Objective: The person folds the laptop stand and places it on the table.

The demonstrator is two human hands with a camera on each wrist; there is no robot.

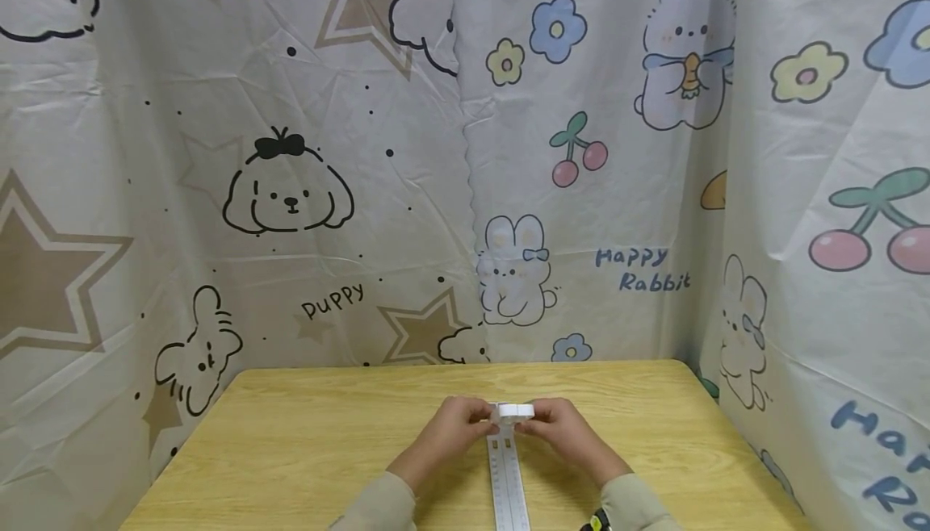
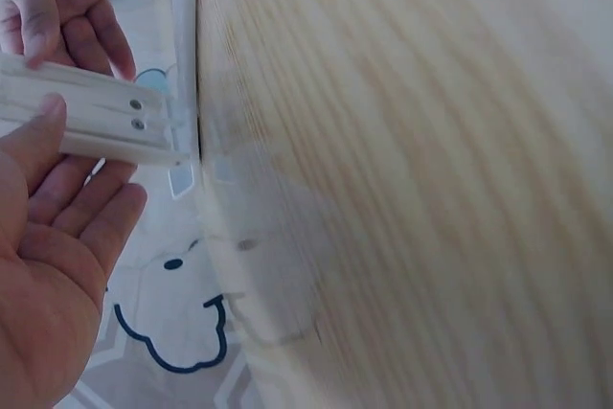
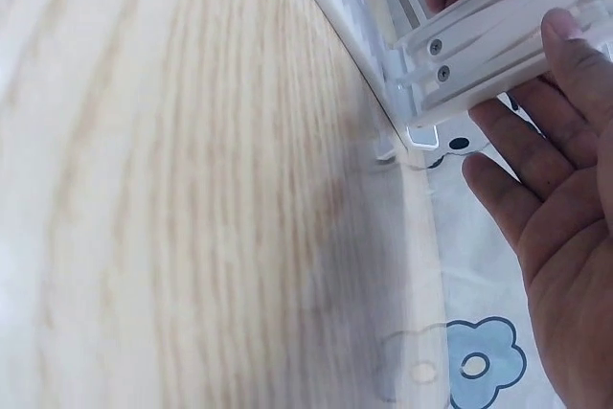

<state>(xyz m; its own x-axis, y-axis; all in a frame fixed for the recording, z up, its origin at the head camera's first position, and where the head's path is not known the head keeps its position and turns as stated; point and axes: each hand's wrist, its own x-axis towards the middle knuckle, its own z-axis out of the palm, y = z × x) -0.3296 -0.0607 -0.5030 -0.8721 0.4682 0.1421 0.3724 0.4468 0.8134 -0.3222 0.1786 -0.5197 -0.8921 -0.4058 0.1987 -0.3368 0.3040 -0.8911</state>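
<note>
A long white plastic strip (image 1: 508, 478) with small slots and marks along it lies on the table, running toward the near edge. A white piece (image 1: 516, 411) stands up at its far end; in the right wrist view this upright piece (image 3: 498, 40) shows a ribbed face with small screws. My left hand (image 1: 459, 420) pinches it from the left, thumb on the face and fingers beneath. From the right, my right hand (image 1: 567, 426) grips the same upright piece, its thumb across the ribbed face. The left wrist view shows both hands on the upright piece (image 2: 96, 112).
A wood-grain table (image 1: 327, 426) stretches out on both sides of the strip. Behind it and at the sides hangs a white curtain (image 1: 407, 192) printed with puppies, rabbits, stars and flowers. Something dark and yellow (image 1: 597, 520) sits at the right cuff.
</note>
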